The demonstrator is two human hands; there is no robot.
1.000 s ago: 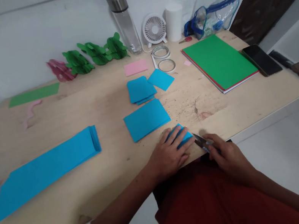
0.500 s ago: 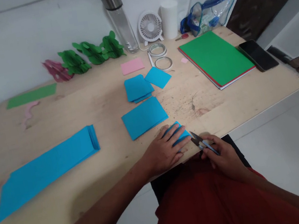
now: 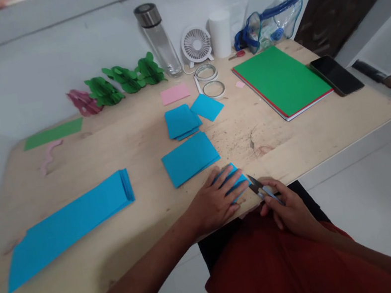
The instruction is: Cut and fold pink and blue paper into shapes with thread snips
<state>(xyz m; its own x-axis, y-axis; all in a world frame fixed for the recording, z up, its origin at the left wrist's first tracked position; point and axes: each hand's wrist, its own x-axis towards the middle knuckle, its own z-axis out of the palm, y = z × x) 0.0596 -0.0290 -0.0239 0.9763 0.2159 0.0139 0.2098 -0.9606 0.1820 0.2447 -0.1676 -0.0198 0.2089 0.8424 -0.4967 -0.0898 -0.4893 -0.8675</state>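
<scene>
My left hand (image 3: 216, 197) lies with its fingers spread flat over a small blue paper piece (image 3: 236, 179) at the table's front edge, pressing it down and covering much of it. In my right hand (image 3: 285, 206) are thread snips (image 3: 264, 189), their pointed blades parted and pointing at the right edge of that piece. Just beyond my left hand is a stack of blue paper rectangles (image 3: 190, 158). Behind it lie smaller blue pieces (image 3: 180, 120) and a single blue square (image 3: 207, 106).
Long blue paper strips (image 3: 69, 228) lie at left. Along the wall stand green paper shapes (image 3: 125, 79), a glass bottle (image 3: 162, 46) and a small fan (image 3: 196, 45). Tape rolls (image 3: 213, 89), a green folder (image 3: 280, 81) and a phone (image 3: 336, 75) are at right.
The view has tilted slightly, so the table things sit lower in the picture. Both hands, the snips and the paper piece keep nearly the same positions relative to each other.
</scene>
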